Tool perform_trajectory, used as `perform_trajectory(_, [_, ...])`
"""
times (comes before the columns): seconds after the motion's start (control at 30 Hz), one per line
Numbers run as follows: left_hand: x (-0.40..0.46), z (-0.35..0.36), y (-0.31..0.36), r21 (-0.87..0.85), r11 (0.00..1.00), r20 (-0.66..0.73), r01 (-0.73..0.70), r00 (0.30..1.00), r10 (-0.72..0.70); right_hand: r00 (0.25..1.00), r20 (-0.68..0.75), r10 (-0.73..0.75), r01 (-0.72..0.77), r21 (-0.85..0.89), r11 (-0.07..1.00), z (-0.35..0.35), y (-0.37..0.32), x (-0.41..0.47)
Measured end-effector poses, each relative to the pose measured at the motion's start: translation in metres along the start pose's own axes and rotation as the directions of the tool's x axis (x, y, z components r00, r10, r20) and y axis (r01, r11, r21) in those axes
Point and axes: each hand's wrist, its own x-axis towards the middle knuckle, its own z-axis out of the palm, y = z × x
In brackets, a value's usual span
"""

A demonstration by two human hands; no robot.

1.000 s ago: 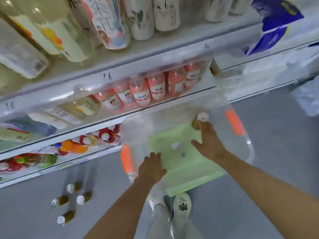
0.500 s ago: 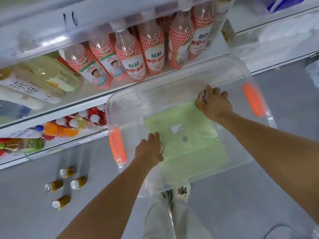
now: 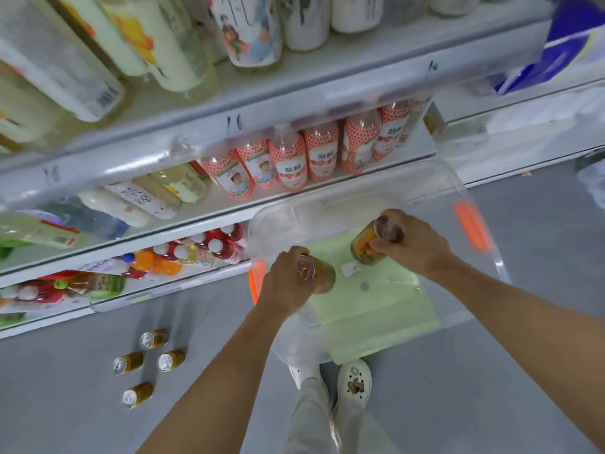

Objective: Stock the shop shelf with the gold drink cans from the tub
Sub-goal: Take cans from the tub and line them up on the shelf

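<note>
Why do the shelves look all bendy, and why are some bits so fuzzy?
Head view: the wide lens curves the white shelf edges. Head view: the tall pale bottles up top and the clear plastic tub's rim look smeared. Head view: the left hand and right hand each grip a gold drink can, which look sharper.

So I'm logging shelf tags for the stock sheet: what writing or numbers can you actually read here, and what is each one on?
"16": handwritten on the shelf edge strip above the red-patterned bottles.
A second handwritten mark further left on the same strip, possibly "16" too: too faint to be sure.
Bottle labels on every shelf: printed characters, too blurred to read.
Gold cans: no legible print.
</note>
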Motion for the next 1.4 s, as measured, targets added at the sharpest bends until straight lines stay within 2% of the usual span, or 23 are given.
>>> perform_trajectory(0.2, [-0.067,-0.063,0.036,-0.045,0.994,-0.143,-0.104,0.985,0.097,0.982,-0.057,-0.179,0.185,0.137,0.973,-0.056,-0.061,-0.067])
perform_trajectory(0.33, [-0.112,-0.108,0.06,-0.047,0.985,-0.271,-0.165,0.951,0.146,0.95,-0.093,-0.299,0.31,0.138,0.941,-0.102,-0.102,-0.106])
perform_trajectory(0.5, [-0.158,-0.16,0.086,-0.17,0.967,-0.418,-0.189,0.903,0.103,0.87,-0.158,-0.466,0.486,0.119,0.866,-0.155,-0.151,-0.145])
perform_trajectory(0.77, [-0.212,-0.252,0.115,-0.144,0.934,-0.587,-0.327,0.788,0.185,0.729,-0.209,-0.652,0.672,0.037,0.74,-0.228,-0.245,-0.18])
perform_trajectory(0.9, [-0.224,-0.305,0.129,-0.091,0.914,-0.66,-0.396,0.711,0.243,0.651,-0.31,-0.693,0.737,0.038,0.675,-0.266,-0.304,-0.186])
perform_trajectory(1.03, [-0.226,-0.357,0.139,-0.038,0.899,-0.694,-0.435,0.659,0.289,0.581,-0.432,-0.69,0.766,0.005,0.643,-0.302,-0.369,-0.182])
perform_trajectory(1.17, [-0.22,-0.399,0.143,0.007,0.9,-0.707,-0.436,0.635,0.312,0.553,-0.506,-0.662,0.742,-0.062,0.667,-0.322,-0.43,-0.156])
perform_trajectory(1.3, [-0.211,-0.431,0.144,0.046,0.89,-0.713,-0.454,0.609,0.347,0.583,-0.517,-0.626,0.635,-0.191,0.749,-0.331,-0.475,-0.123])
perform_trajectory(1.4, [-0.204,-0.448,0.144,0.033,0.884,-0.703,-0.466,0.618,0.352,0.622,-0.48,-0.618,0.585,-0.239,0.775,-0.336,-0.493,-0.103])
